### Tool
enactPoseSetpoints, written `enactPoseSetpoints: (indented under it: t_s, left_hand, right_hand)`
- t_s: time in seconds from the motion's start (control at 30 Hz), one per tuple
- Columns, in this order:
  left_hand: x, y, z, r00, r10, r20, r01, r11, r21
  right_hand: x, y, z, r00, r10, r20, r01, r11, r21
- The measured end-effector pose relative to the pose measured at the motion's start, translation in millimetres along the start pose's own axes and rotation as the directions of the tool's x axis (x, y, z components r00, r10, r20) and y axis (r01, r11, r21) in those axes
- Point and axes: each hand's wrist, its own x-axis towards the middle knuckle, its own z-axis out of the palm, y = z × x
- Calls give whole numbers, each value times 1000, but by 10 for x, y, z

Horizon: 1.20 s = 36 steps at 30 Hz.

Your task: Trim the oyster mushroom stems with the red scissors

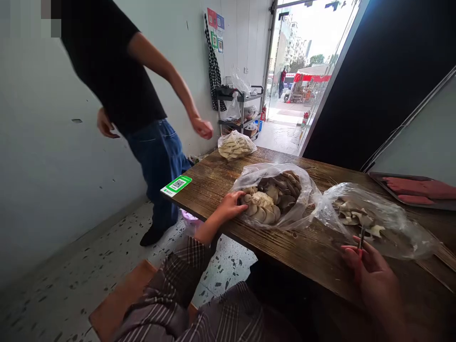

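My left hand (231, 206) is at the near-left rim of an open clear plastic bag, its thumb and fingers closed on the edge of a pale cluster of oyster mushrooms (262, 209). Darker grey-brown oyster mushrooms (285, 189) fill the rest of this bag (306, 178). Farther right, my right hand (370, 268) grips scissors (360, 254) with red handles, the blades pointing away from me. Just beyond the blades lies a second clear bag (395, 225), with pale mushroom pieces (356, 216) in or under its film; which one I cannot tell.
A tied bag of pale food (235, 145) sits at the wooden table's (203, 190) far left corner, a QR card (176, 185) at its left edge. At right is a tray with reddish slabs (423, 190). A person in black (117, 71) stands left; a cart (242, 102) stands behind.
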Motion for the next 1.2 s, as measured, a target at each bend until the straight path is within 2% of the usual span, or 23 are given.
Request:
enactPoseSetpoints:
  t_s: [0.07, 0.13, 0.2, 0.3, 0.53, 0.6, 0.7, 0.77, 0.87, 1.0, 1.1, 1.2]
  left_hand:
    - [50, -29, 23, 995, -100, 28, 103, 976, -190]
    - [88, -47, 46, 981, -180, 72, 194, 899, -393]
    - [111, -53, 57, 971, -200, 129, 238, 814, -530]
    - [139, -52, 47, 958, -194, 210, 281, 773, -568]
    - [151, 6, 40, 932, -154, 327, 318, 779, -540]
    - [123, 59, 60, 952, -120, 283, 267, 780, -566]
    - [83, 173, 94, 989, -58, 134, 123, 832, -541]
    - [71, 256, 123, 998, -24, 63, 53, 859, -510]
    - [79, 337, 201, 999, -24, 34, 39, 830, -557]
    - [108, 265, 363, 993, -111, -32, 68, 782, -620]
    - [112, 139, 427, 981, -119, -154, 20, 849, -528]
    - [100, 73, 373, 976, -14, -218, -64, 935, -349]
  right_hand:
    - [-16, -29, 5, 1000, 9, -4, -9, 1000, 14]
    - [-24, -49, 13, 1000, -1, -20, 2, 1000, 21]
    - [-24, -59, 20, 999, -21, -40, 22, 1000, 21]
    - [-17, -56, 27, 998, -56, -36, 57, 998, 32]
    - [-16, -27, 2, 995, -99, -5, 100, 994, 42]
    - [-14, -26, 4, 994, -111, -10, 112, 993, 46]
    - [-12, -34, 11, 994, -112, -4, 112, 993, 41]
    - [-18, -46, 14, 994, -109, -1, 109, 994, 34]
    - [-32, -63, 14, 994, -110, -6, 110, 994, 21]
    - [-43, -67, 14, 992, -124, -13, 125, 992, 17]
    - [-41, -56, 14, 992, -129, -17, 129, 991, 27]
    - [-32, -34, 10, 992, -125, -9, 125, 992, 24]
